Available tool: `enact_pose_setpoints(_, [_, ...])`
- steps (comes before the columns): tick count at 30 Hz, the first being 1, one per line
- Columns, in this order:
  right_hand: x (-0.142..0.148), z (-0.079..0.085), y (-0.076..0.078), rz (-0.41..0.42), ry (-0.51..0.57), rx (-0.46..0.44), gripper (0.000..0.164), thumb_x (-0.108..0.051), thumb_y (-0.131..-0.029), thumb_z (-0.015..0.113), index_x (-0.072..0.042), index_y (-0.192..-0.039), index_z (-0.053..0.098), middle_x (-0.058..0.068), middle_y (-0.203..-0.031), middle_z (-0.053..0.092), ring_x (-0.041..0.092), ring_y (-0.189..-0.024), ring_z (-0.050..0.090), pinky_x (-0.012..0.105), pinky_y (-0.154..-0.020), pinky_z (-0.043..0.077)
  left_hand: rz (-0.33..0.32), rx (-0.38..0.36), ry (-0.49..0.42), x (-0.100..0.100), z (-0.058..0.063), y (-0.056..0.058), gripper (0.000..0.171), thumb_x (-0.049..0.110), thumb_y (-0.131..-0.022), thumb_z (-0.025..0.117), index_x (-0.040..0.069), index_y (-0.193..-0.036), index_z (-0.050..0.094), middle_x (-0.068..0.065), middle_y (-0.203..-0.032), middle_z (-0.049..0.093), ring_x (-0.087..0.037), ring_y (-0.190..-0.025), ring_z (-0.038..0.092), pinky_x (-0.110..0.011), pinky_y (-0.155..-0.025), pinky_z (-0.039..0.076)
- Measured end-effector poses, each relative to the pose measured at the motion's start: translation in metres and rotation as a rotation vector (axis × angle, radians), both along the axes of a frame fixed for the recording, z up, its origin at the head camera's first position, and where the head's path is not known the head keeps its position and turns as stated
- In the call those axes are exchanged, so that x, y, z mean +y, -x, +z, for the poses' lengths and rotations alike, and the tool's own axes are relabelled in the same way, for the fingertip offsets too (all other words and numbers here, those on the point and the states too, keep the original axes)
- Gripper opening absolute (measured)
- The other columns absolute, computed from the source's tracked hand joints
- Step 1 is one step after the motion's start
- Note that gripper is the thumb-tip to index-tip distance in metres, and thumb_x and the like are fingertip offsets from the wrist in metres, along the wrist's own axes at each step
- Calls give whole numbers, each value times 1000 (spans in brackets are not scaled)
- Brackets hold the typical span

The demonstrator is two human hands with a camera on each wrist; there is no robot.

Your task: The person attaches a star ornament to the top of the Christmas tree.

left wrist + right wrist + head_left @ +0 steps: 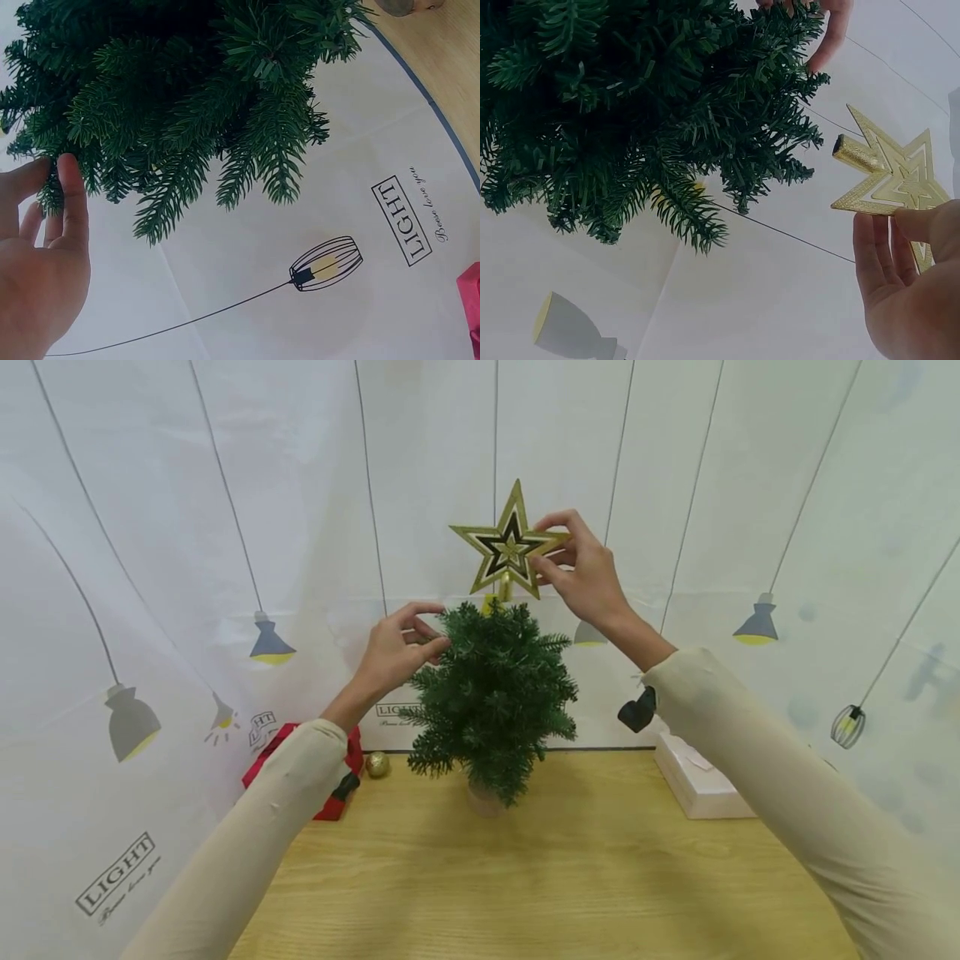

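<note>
A gold star tree topper (510,545) is held upright over a small green artificial Christmas tree (495,693). My right hand (585,568) pinches the star by its right-hand point, between thumb and fingers. In the right wrist view, the hollow tube (857,153) at the star's base stands apart from the branches. At the upper left of the tree is my left hand (401,647). The left wrist view shows its thumb and fingers pinching a branch tip (51,191). Foliage hides most of the tree's trunk.
The tree's round base (486,800) stands on a wooden table (540,877). A gold ball (377,765) and a red item (330,810), partly behind the left sleeve, lie to the left. Toward the right is a pale box (705,785). Behind hangs a white lamp-printed backdrop (315,510).
</note>
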State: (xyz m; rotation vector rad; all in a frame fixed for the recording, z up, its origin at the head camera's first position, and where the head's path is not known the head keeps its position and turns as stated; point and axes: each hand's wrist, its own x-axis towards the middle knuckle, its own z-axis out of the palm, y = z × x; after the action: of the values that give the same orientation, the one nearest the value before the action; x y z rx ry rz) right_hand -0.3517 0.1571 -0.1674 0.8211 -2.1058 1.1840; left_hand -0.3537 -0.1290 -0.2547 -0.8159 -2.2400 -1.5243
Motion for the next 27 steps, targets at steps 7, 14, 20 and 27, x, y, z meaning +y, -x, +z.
enact_pose_setpoints(7, [-6,2,4,3,-6,11,35,-8,-103,66,-7,-136,54,16,-119,71,29,-102,74,33,-83,62,-2,1,3,1,0,-1,49,6,-97,74,8,-143,60,-17,-102,62,-47,-87,71,-39,-75,63])
enact_pose_setpoints(14, [-12,3,5,2,-5,3,34,-8,-103,66,-9,-135,54,15,-119,72,28,-102,74,32,-83,62,5,13,11,2,0,-1,48,6,-96,75,10,-142,61,-17,-101,64,-39,-82,73,-50,-79,62])
enact_pose_setpoints(20, [-15,2,7,-17,-21,8,34,-7,-103,66,-9,-135,54,16,-118,72,28,-102,75,41,-85,62,3,12,4,0,-1,-1,48,5,-96,75,10,-142,61,-16,-100,63,-39,-82,73,-56,-79,61])
enact_pose_setpoints(27, [-16,-2,10,-24,-38,2,34,-7,-103,65,-8,-135,54,17,-119,72,28,-102,75,37,-83,62,5,15,1,-1,-1,-2,48,4,-96,75,9,-142,61,-15,-99,63,-36,-80,73,-55,-79,61])
